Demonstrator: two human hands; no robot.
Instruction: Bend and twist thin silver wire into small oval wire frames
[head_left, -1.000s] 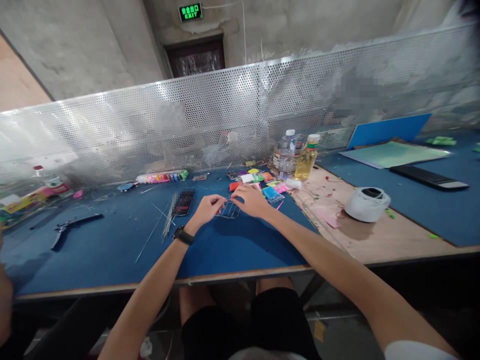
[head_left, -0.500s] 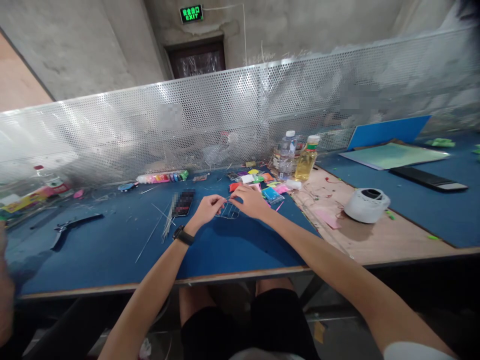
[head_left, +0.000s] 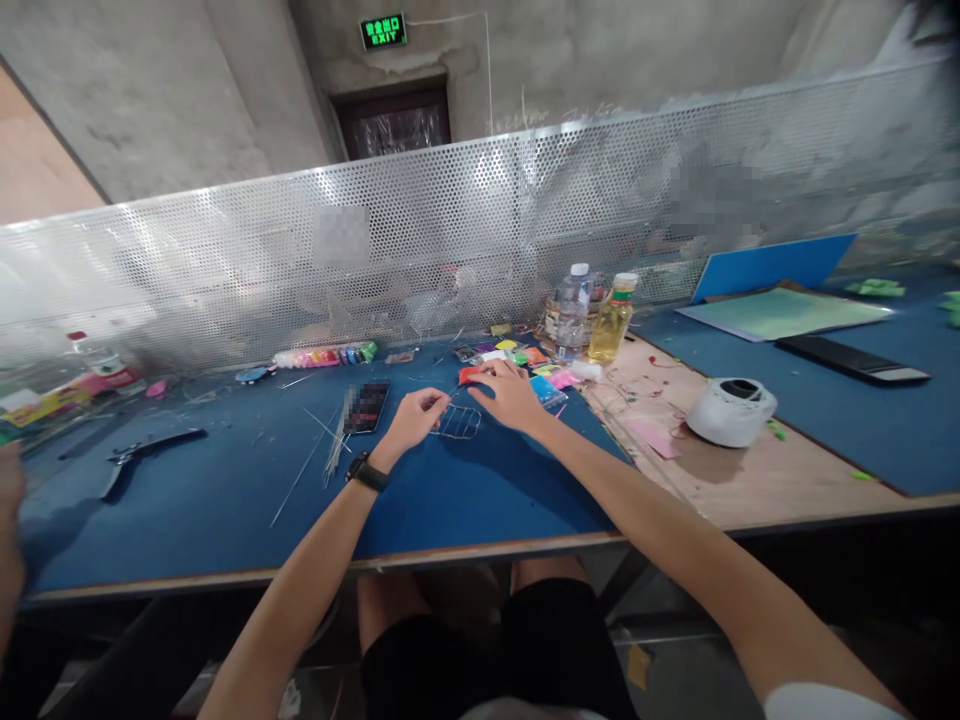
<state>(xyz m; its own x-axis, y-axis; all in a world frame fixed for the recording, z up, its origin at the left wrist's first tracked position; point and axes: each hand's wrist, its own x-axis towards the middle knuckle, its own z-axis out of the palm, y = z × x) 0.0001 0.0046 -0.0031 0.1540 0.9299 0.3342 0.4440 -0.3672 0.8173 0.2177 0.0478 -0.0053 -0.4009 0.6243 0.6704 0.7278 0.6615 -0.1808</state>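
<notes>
A small frame of thin bent wire (head_left: 459, 428), with grid-like bars, is held low over the blue tabletop. Thumb and fingers of my left hand (head_left: 412, 417) pinch its upper left part, and a dark watch is on that wrist. A thin wire end slants up from there toward my right hand (head_left: 513, 396). The right thumb and index finger are close together at this end and look closed on it, though the contact is tiny. Just behind those fingertips lies a red packet (head_left: 468, 375).
Loose straight wires (head_left: 334, 445) and a phone (head_left: 367, 407) lie left of my hands; pliers (head_left: 142, 458) are farther left. Behind stand colourful clay packets (head_left: 536, 356), a clear bottle (head_left: 574, 312) and a yellow bottle (head_left: 612, 322). A white roll (head_left: 731, 412) sits right. Another person's arm shows far left.
My right hand has moved slightly right and away from the left fingers, showing more of the wire frame and the red packet. My left hand has stayed in place.
</notes>
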